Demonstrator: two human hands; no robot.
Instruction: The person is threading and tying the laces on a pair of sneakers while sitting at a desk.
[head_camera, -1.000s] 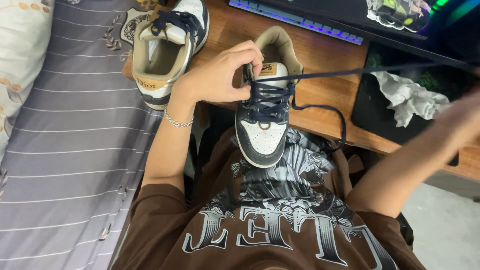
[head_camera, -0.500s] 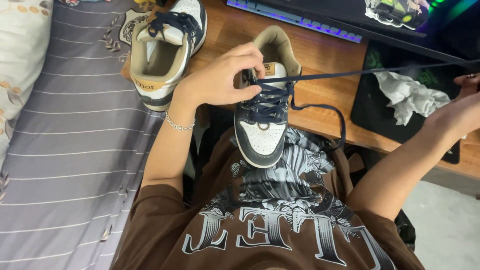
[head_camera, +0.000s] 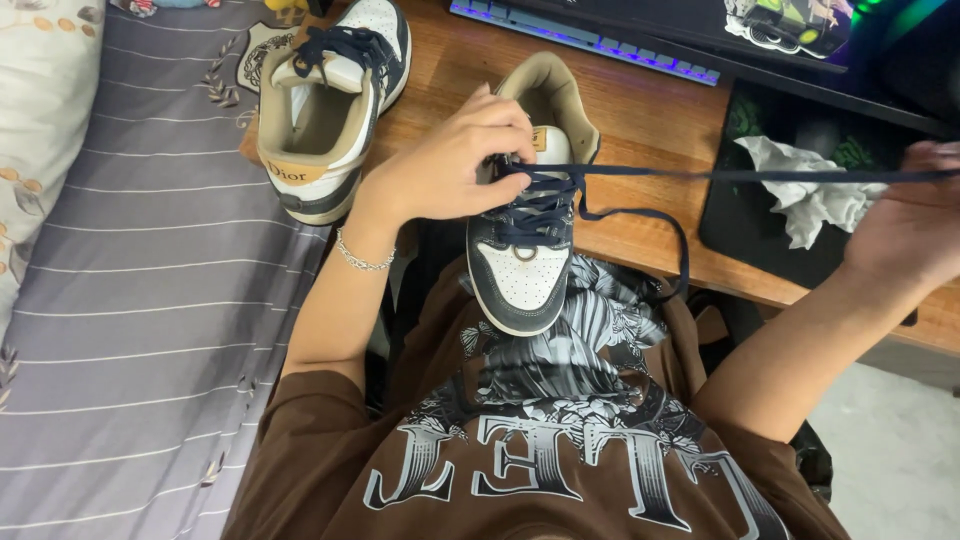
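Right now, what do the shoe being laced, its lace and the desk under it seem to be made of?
The shoe looks like smooth leather or a synthetic: cream panels with navy overlays, slight sheen. The lace, pulled taut by the right hand, appears flat woven navy fabric. The desk looks like wood or wood-look laminate: warm brown with grain lines.

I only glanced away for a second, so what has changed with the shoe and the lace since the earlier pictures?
The right hand has drawn in from the picture's right edge, still pulling the dark lace taut across the desk. The left hand stays pinched at the eyelets of the sneaker. The second sneaker and crumpled tissue have not moved.
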